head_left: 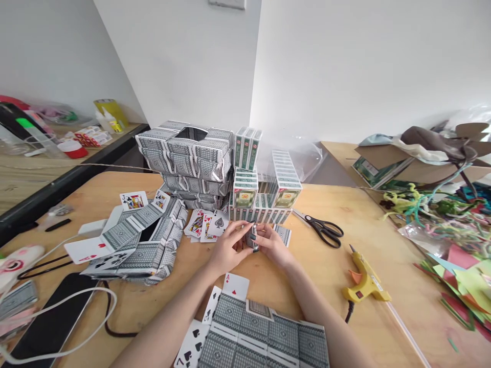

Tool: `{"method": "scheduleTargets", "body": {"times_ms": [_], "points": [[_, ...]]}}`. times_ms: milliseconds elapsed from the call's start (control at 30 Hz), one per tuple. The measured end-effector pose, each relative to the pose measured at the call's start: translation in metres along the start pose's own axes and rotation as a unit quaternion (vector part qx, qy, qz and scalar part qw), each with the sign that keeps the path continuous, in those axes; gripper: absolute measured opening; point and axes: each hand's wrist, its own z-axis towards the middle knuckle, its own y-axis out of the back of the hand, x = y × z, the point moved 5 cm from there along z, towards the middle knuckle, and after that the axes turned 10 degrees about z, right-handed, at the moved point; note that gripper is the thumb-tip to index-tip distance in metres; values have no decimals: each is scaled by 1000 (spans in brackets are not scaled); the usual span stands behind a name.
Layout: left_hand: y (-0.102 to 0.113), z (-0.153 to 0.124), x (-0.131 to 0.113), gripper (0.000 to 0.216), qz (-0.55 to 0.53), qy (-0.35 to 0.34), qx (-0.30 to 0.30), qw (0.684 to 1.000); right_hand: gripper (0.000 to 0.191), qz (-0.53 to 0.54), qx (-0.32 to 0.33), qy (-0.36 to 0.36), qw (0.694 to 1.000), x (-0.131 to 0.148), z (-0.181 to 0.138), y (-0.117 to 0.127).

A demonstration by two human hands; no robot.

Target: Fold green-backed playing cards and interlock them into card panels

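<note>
Both of my hands meet at the middle of the wooden table (318, 271). My left hand (229, 246) and my right hand (270, 242) are closed together on a small folded playing card (252, 238) with a grey-green patterned back. Just behind them stand stacked green card boxes (264, 186). A fan of loose face-up cards (206, 224) lies to the left of my hands. A flat panel of joined cards (264, 337) lies near me, under my forearms.
A tall box-like structure of cards (190, 163) stands at the back. A collapsed card structure (141, 245) lies at left. Black scissors (324, 228) and a yellow glue gun (364, 283) lie at right. A phone (53, 322) with white cable is at near left; paper scraps (456, 255) at far right.
</note>
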Motion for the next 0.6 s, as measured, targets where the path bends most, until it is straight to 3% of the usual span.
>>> {"method": "scheduleTargets", "body": {"times_ms": [367, 600], "points": [[-4, -3, 1, 67, -15, -21, -14, 1000, 37, 29, 14, -36, 999, -1, 1, -2], [-4, -2, 3, 66, -10, -6, -5, 1000, 36, 22, -22, -13, 999, -2, 0, -1]]}}
